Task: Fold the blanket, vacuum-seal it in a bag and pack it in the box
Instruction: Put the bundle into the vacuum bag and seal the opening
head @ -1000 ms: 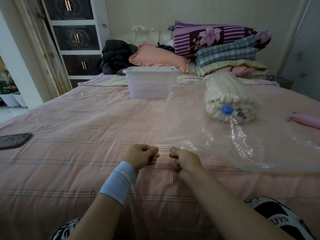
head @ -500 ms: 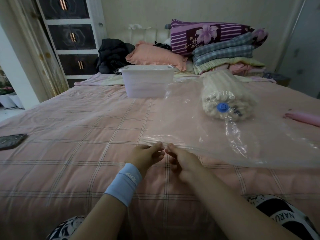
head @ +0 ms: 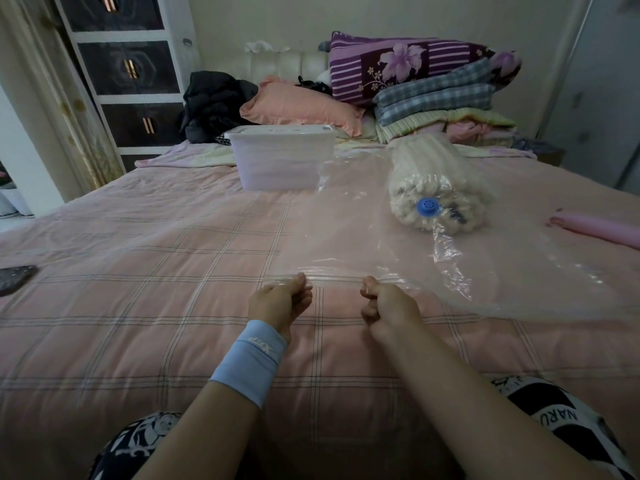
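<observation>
A clear vacuum bag [head: 363,237] lies on the pink checked bed. Inside it, at the far end, sits the rolled cream blanket [head: 433,178], with the bag's blue valve [head: 428,206] over its near face. My left hand [head: 280,303], with a light blue wristband, pinches the bag's near open edge. My right hand [head: 388,304] pinches the same edge a short way to the right, so the zip strip stretches between them. A translucent white storage box [head: 280,161] stands behind the bag's left corner.
Folded quilts and pillows [head: 433,91] are stacked at the headboard, with dark clothes [head: 214,102] to their left. A pink tube-shaped object [head: 599,230] lies at the right edge of the bed. A dark flat object [head: 15,278] lies at the left edge. A drawer cabinet [head: 128,71] stands left.
My hands, close together a second ago, have spread apart along the bag's near edge. The right hand has slid to the right.
</observation>
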Demonstrator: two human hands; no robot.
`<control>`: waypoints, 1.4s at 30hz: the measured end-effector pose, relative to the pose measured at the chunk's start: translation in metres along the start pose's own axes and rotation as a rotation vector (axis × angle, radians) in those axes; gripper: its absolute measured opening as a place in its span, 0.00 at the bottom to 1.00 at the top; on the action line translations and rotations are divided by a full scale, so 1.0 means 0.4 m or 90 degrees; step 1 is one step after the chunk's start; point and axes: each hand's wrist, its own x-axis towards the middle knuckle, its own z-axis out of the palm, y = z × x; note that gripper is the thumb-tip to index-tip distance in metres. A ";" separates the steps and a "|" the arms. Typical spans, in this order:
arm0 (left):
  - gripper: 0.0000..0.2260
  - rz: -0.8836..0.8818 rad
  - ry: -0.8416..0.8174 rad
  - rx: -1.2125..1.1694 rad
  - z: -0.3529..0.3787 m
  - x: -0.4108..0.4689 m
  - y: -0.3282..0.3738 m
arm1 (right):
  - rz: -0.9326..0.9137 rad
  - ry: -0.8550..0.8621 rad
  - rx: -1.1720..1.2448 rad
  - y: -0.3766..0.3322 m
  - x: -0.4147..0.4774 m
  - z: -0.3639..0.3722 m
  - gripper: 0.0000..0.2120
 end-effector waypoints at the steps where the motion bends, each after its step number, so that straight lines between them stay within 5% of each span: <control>1: 0.04 0.001 0.005 -0.011 0.002 0.000 -0.003 | -0.005 0.000 0.003 -0.003 0.003 -0.009 0.02; 7: 0.04 -0.008 -0.044 -0.084 0.043 -0.025 -0.014 | -0.020 -0.076 -0.023 -0.018 0.001 -0.049 0.02; 12: 0.07 -0.044 -0.101 0.015 0.129 -0.051 -0.070 | -0.050 -0.073 -0.086 -0.013 -0.013 -0.048 0.04; 27: 0.05 -0.040 -0.006 -0.025 0.171 -0.023 -0.079 | -0.035 0.038 0.038 -0.086 0.014 -0.102 0.02; 34: 0.03 -0.039 0.048 -0.156 0.216 -0.026 -0.097 | -0.047 0.058 0.059 -0.122 0.027 -0.144 0.05; 42: 0.07 -0.115 -0.130 -0.013 0.318 -0.076 -0.154 | -0.045 0.001 -0.012 -0.126 0.011 -0.159 0.04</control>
